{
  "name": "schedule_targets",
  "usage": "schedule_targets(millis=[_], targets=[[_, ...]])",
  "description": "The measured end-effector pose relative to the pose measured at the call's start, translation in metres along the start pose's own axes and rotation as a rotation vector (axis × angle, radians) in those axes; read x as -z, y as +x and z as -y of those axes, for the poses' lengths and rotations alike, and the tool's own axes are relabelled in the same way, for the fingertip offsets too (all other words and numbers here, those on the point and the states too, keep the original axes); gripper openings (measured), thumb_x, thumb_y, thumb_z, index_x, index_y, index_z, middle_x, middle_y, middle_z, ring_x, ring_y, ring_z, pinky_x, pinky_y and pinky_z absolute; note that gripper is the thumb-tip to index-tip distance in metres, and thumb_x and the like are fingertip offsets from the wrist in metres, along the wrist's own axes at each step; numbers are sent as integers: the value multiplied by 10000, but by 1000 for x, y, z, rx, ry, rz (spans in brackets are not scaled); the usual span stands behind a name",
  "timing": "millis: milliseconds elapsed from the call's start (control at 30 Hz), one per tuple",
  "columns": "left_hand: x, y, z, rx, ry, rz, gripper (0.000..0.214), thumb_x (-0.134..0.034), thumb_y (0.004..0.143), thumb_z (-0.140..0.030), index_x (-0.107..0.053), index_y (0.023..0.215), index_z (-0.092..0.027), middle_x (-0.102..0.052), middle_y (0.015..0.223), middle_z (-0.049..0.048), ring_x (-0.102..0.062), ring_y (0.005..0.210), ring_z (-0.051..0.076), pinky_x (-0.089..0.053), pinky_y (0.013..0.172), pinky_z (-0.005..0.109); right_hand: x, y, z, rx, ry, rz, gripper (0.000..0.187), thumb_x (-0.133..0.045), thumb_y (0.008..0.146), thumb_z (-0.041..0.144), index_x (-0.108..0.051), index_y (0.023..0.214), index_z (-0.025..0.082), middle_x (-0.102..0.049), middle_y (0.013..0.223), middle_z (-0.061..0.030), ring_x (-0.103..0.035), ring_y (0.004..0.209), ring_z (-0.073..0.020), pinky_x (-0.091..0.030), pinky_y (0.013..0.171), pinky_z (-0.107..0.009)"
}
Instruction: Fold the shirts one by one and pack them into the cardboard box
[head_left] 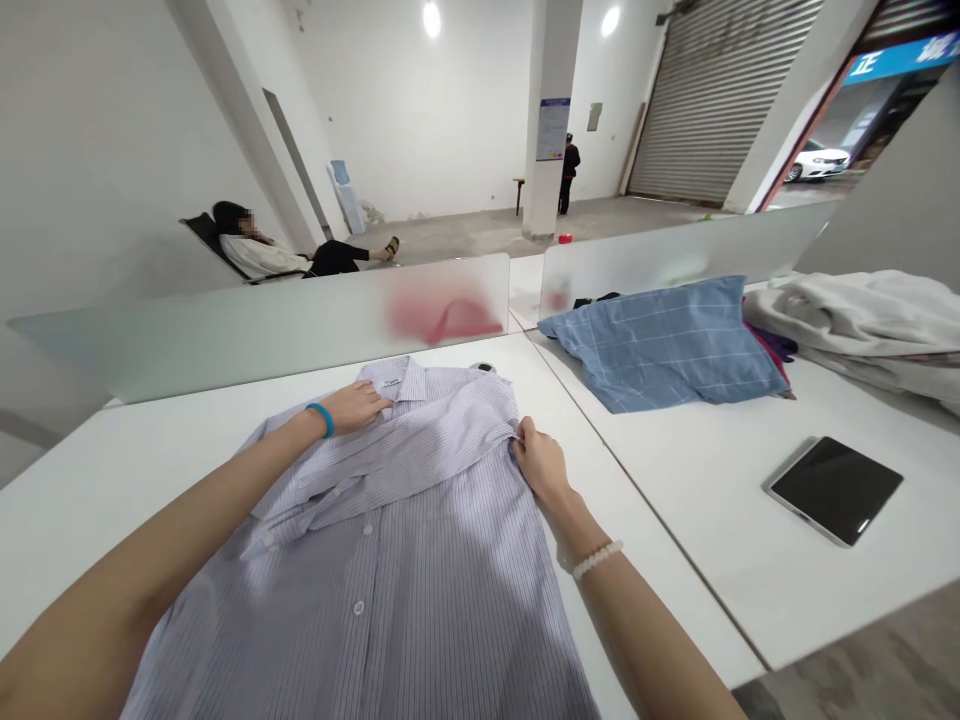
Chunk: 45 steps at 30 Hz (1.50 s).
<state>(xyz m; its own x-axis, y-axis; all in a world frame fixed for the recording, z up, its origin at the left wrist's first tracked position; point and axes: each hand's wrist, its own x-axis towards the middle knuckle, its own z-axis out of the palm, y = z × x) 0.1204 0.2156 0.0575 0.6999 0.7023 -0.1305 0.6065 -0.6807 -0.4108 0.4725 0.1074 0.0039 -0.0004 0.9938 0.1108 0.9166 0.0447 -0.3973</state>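
Striped shirt (375,560) on white desk (150,490) — collar label (390,383) unreadable; left hand (352,407) open, flat by collar; right hand (541,462) pinching shirt's right edge.

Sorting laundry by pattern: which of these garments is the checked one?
The blue checked garment, folded on the right-hand desk. The shirt in front is finely striped, and the bundle at far right is plain off-white.
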Motion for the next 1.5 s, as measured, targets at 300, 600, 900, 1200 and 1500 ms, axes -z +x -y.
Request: schedule_targets(millis=[300, 600, 900, 1200, 1500], targets=[[-10, 4, 4, -11, 20, -75, 324, -346, 931, -308, -654, 926, -210, -691, 885, 55, -598, 875, 184, -334, 958, 373, 0, 0, 1, -9, -4, 18, 90, -420, 893, 200, -456, 975, 197, -667, 808, -26, -583, 675, -169, -236, 555, -257], [-12, 13, -9, 55, 71, -232, 216, -477, 881, -281, -647, 935, -158, -651, 954, 128, -574, 978, 245, -299, 1037, 447, 2, -1, 3, -8, -64, 47, 96, -431, 905, 198, -455, 997, 196, -677, 837, -29, -609, 715, -181, -241, 562, -269], [-13, -5, -70, 323, -160, -365, 323, -310, 931, -266, -618, 966, -174, -654, 997, 122, -582, 956, 249, -432, 834, 415, 5, -1, -1, 18, -183, -45, 120, -447, 896, 189, -523, 985, 161, -656, 925, -89, -581, 891, -210, -308, 742, -302], [-15, -78, -56, 525, -189, -179, 412, -280, 912, -420, -595, 974, -162, -638, 1007, 121, -598, 941, 281, -439, 808, 428, 3, -1, -8, 41, -221, -37, 206, -454, 889, 239, -611, 974, 135, -618, 977, -123, -539, 931, -240, -302, 787, -346], [-24, -164, -56, 663, -352, -149, 463, -318, 862, -577, -582, 972, -213, -642, 1076, 83, -575, 1024, 276, -432, 882, 430, 1, -2, -8, 59, -234, -62, 226, -455, 900, 244, -633, 968, 123, -623, 973, -132, -540, 929, -253, -311, 790, -358]])
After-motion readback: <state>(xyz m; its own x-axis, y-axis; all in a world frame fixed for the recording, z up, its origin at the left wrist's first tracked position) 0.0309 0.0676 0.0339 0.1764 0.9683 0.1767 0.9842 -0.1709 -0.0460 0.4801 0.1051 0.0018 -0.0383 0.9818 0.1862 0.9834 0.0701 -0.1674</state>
